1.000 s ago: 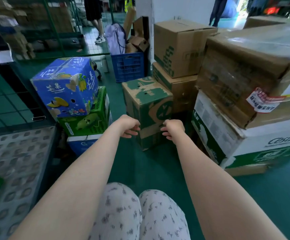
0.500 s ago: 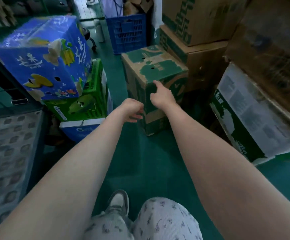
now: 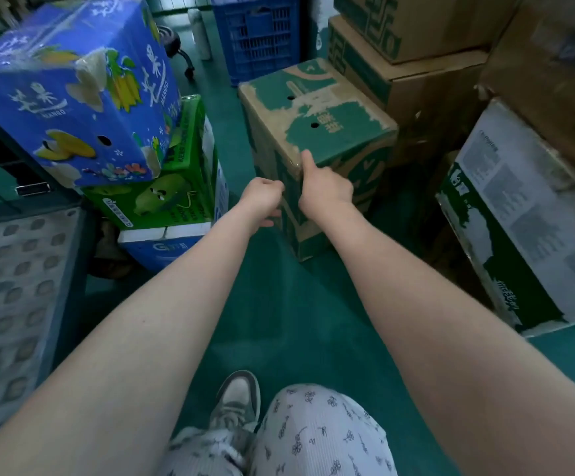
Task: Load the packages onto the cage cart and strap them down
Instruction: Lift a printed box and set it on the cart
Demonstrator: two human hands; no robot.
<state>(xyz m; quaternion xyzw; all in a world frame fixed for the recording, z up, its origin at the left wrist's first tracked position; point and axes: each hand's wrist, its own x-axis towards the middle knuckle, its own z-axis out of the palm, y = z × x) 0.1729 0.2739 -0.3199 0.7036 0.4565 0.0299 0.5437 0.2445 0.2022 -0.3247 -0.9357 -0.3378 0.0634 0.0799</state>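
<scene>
A head-worn view looks down two bare forearms to a worn green-and-brown box (image 3: pixel 317 132), which stands on the green floor (image 3: pixel 279 321) between two stacks of packages. The right hand (image 3: pixel 325 192) is laid against the box's near upright corner. One of its fingers (image 3: pixel 306 161) is stretched straight up to the top edge, while the rest are folded out of sight and no grip is seen. The left hand (image 3: pixel 262 201) is held just beside it, low at the box's left face, with the fingers loosely curled round nothing. Whether it touches the cardboard cannot be told.

A second ago both hands were held short of the box with fingers curled. Since then the box has been approached, the view has dropped lower and the right hand has been brought onto the corner. From this it is judged that this box has been chosen as the next package, and that a proper two-handed hold is not yet made.

To the left, a tilted blue mango box (image 3: pixel 73 91) is stacked on a green box (image 3: pixel 162 190). Further left lies a grey studded platform (image 3: pixel 11 286), probably the cage cart's deck. Brown cartons (image 3: pixel 413 80) are piled to the right. A grey shoe (image 3: pixel 236 396) and patterned trousers (image 3: pixel 320 434) are seen below.
</scene>
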